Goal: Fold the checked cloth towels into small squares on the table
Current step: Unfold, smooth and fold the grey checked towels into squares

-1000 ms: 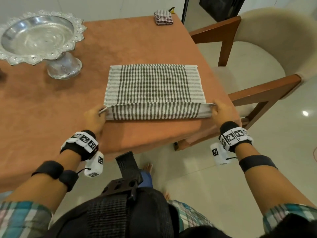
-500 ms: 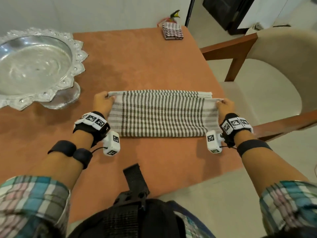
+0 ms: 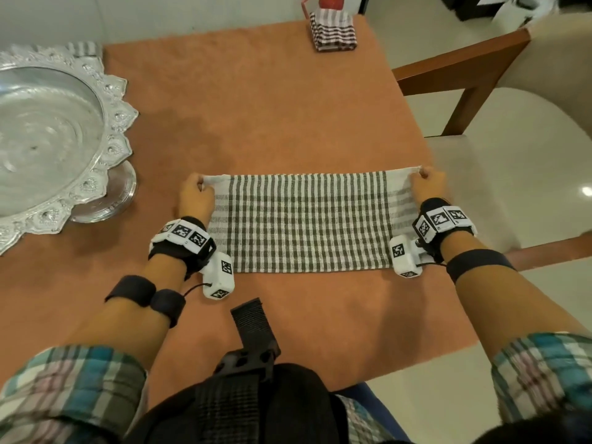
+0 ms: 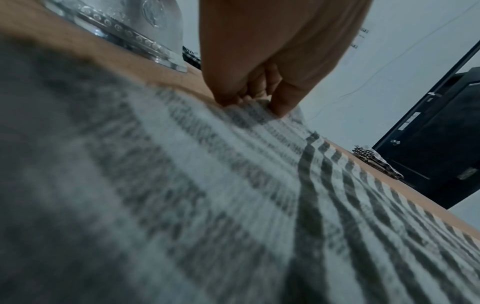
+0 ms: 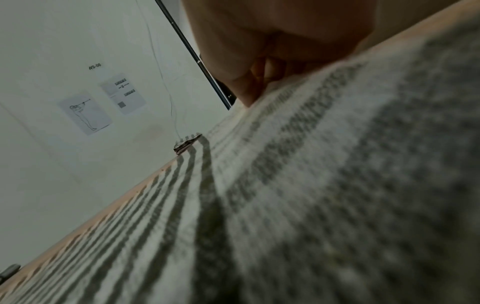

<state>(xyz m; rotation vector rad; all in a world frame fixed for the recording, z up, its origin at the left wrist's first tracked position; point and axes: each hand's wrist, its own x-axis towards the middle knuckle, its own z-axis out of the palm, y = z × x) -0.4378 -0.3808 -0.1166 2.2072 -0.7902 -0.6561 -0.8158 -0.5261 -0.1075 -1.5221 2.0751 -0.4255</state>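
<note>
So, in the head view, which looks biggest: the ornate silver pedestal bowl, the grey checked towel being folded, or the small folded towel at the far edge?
1. Grey checked towel; the silver pedestal bowl looks similar but is cut off by the frame.
2. Small folded towel, clearly smallest, though farthest away.

Checked cloth towels: 2, one half-folded towel and one small folded square. Silver pedestal bowl: 1. Counter: 1. Chair: 1. Hands: 2, left hand, right hand.

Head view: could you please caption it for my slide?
Both hands, left and right, pinch the far corners of a half-folded towel on the table.
</note>
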